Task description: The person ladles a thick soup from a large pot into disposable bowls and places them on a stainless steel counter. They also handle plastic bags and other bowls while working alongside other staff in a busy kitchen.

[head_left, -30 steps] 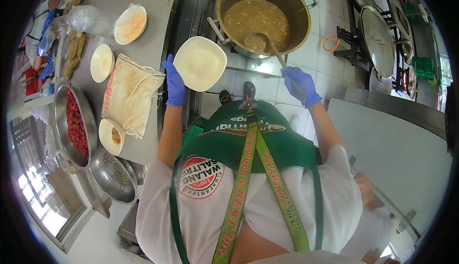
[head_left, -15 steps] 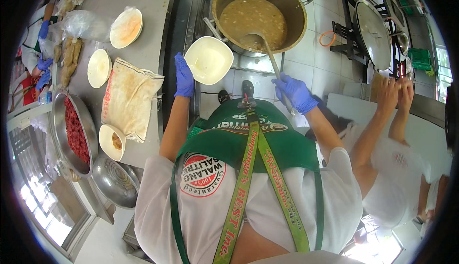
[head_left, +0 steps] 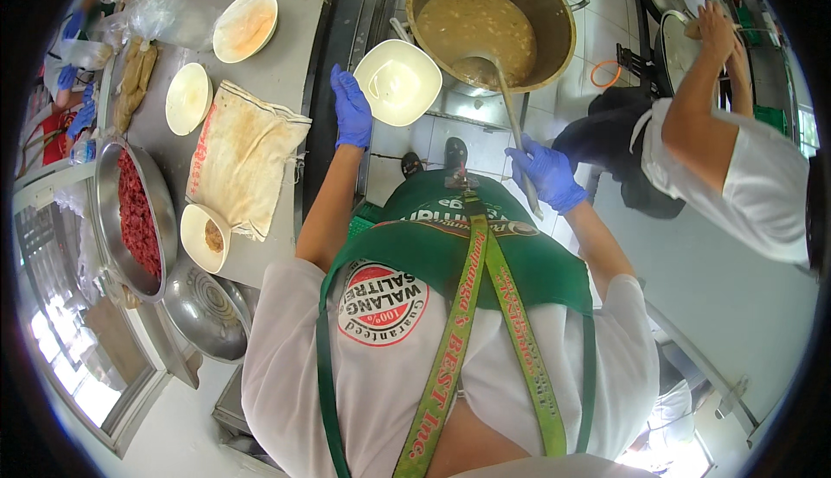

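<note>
A cream square-sided bowl [head_left: 397, 83] is held level by my left hand [head_left: 351, 108], in a blue glove, at its left rim. Only a little shiny liquid seems to lie inside it. The long handle of a ladle [head_left: 516, 128] runs through the gloved fingers of my right hand [head_left: 549, 175], which are closed round it. Its round head [head_left: 475, 70] rests at the near side of a large metal pot [head_left: 567, 32], partly in brown soup [head_left: 476, 32] with pale bits. The bowl is just left of the pot and apart from the ladle.
On the left counter [head_left: 286, 11] lie a stained cloth sack [head_left: 247, 158], several cream bowls and a plastic bag [head_left: 169, 18]. A steel basin [head_left: 160, 210] holds red minced meat [head_left: 136, 218]. To the right, a co-worker [head_left: 736, 166] reaches towards a large lid [head_left: 675, 54].
The scene has shifted slightly in view. The co-worker at right has moved farther forward, arms now over the large lid. My hands keep their holds, and the ladle head stays in the pot.
</note>
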Demonstrator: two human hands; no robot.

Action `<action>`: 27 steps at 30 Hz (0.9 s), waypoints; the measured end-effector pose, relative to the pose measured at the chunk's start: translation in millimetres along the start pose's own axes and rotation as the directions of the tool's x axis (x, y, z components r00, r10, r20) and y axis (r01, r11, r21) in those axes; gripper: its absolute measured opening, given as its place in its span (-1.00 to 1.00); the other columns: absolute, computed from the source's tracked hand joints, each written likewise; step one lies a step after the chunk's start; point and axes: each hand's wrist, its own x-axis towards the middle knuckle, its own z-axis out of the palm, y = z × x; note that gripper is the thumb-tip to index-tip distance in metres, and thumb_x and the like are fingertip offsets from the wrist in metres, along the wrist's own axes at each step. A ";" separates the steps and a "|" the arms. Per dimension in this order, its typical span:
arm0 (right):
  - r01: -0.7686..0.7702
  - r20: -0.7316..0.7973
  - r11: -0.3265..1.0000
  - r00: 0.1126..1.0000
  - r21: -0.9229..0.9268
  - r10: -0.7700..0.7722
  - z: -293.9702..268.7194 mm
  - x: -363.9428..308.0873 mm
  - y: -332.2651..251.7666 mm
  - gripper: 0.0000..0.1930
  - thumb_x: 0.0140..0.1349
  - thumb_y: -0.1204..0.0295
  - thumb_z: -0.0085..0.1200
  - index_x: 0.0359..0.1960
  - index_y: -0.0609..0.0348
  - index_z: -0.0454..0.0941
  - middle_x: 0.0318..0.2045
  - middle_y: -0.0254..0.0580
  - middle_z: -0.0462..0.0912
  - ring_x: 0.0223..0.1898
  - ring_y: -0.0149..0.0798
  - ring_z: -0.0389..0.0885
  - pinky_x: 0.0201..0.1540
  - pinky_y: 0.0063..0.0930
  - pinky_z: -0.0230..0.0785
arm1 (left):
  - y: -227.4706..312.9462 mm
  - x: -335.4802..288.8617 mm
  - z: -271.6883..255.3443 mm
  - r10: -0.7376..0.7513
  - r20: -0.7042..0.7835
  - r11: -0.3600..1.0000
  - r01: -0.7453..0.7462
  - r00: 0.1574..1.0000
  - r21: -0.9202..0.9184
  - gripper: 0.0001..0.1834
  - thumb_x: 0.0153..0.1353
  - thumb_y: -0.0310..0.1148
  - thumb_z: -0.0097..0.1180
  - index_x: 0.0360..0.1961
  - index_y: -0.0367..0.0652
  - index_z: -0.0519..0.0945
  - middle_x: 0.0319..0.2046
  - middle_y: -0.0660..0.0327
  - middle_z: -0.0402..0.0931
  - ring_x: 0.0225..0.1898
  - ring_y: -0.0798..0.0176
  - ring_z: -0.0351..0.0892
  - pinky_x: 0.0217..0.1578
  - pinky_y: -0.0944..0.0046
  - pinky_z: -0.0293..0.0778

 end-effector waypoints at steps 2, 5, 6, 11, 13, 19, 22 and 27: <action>0.000 0.046 0.999 0.999 0.043 -0.002 -4.6 2.5 -0.7 -0.64 0.15 0.37 0.05 0.02 -0.03 0.44 -0.37 -0.26 0.56 -0.44 -0.21 0.61 -0.46 -0.30 0.48 | -9.8 4.0 -1.4 0.014 -0.013 1.000 -0.013 1.000 0.028 -0.37 0.46 -0.06 -0.37 0.32 -0.37 0.05 0.28 -0.15 0.14 0.32 0.01 0.13 0.30 0.21 0.07; -0.184 0.055 0.954 0.983 0.235 0.176 5.1 4.4 9.0 -0.71 0.17 0.42 0.04 -0.04 0.01 0.49 -0.40 -0.27 0.58 -0.45 -0.21 0.62 -0.45 -0.34 0.51 | -20.3 4.7 -2.3 0.033 -0.025 0.999 -0.032 0.999 0.042 -0.35 0.45 -0.04 -0.37 0.32 -0.38 0.05 0.27 -0.15 0.16 0.32 0.00 0.14 0.30 0.21 0.07; -0.246 0.046 0.915 0.968 0.319 0.245 2.2 9.8 11.0 -0.73 0.18 0.44 0.04 -0.07 0.02 0.51 -0.41 -0.26 0.59 -0.46 -0.20 0.62 -0.44 -0.36 0.52 | -22.3 4.2 -1.9 0.007 -0.021 1.000 -0.006 1.000 0.019 -0.34 0.45 -0.02 -0.38 0.32 -0.39 0.06 0.27 -0.15 0.14 0.32 0.00 0.12 0.31 0.21 0.05; -0.195 -0.223 0.941 0.940 0.277 0.260 -56.8 80.7 59.6 -0.83 0.20 0.43 0.08 -0.23 0.22 0.61 -0.37 -0.09 0.66 -0.39 -0.18 0.65 -0.23 -0.39 0.50 | -7.6 -0.3 -6.1 -0.337 0.090 0.903 0.349 0.937 -0.250 -0.20 0.35 0.21 -0.45 0.28 -0.33 0.19 0.23 -0.04 0.26 0.25 0.06 0.25 0.25 0.21 0.18; -0.314 -0.059 0.676 0.882 0.667 0.468 -49.7 98.5 102.3 -0.79 0.25 0.38 0.03 -0.21 0.25 0.61 -0.38 -0.18 0.68 -0.36 -0.26 0.66 -0.24 -0.42 0.50 | 11.0 1.7 -6.1 -0.480 0.209 0.768 0.523 0.852 -0.369 -0.11 0.29 0.33 -0.48 0.25 -0.29 0.27 0.19 0.04 0.35 0.20 0.10 0.36 0.20 0.20 0.28; -0.452 0.163 0.220 0.666 0.864 0.728 -42.9 144.3 154.3 -0.72 0.20 0.31 0.06 -0.21 0.31 0.58 -0.35 -0.11 0.67 -0.46 -0.23 0.68 -0.40 -0.47 0.53 | 12.7 41.0 -10.1 -0.511 0.302 0.671 0.593 0.805 -0.445 -0.06 0.23 0.43 -0.56 0.20 -0.18 0.38 0.08 0.13 0.49 0.06 0.14 0.53 0.03 0.13 0.50; -0.435 0.140 0.215 0.649 0.874 0.747 -56.4 160.2 153.4 -0.70 0.18 0.32 0.04 -0.26 0.38 0.55 -0.37 -0.06 0.66 -0.50 -0.12 0.68 -0.41 -0.37 0.57 | 11.8 69.3 -15.5 -0.448 0.296 0.745 0.536 0.843 -0.397 -0.09 0.23 0.43 -0.56 0.19 -0.13 0.39 0.05 0.14 0.51 0.02 0.15 0.57 0.02 0.12 0.50; -0.384 0.104 0.231 0.679 0.894 0.727 -96.0 182.3 150.2 -0.71 0.15 0.33 0.05 -0.30 0.40 0.54 -0.39 -0.01 0.64 -0.51 -0.06 0.69 -0.40 -0.33 0.60 | 36.2 116.3 -7.4 -0.386 0.237 0.868 0.438 0.892 -0.236 -0.10 0.26 0.39 -0.49 0.12 -0.28 0.37 -0.09 -0.01 0.54 -0.15 0.10 0.63 -0.28 0.07 0.61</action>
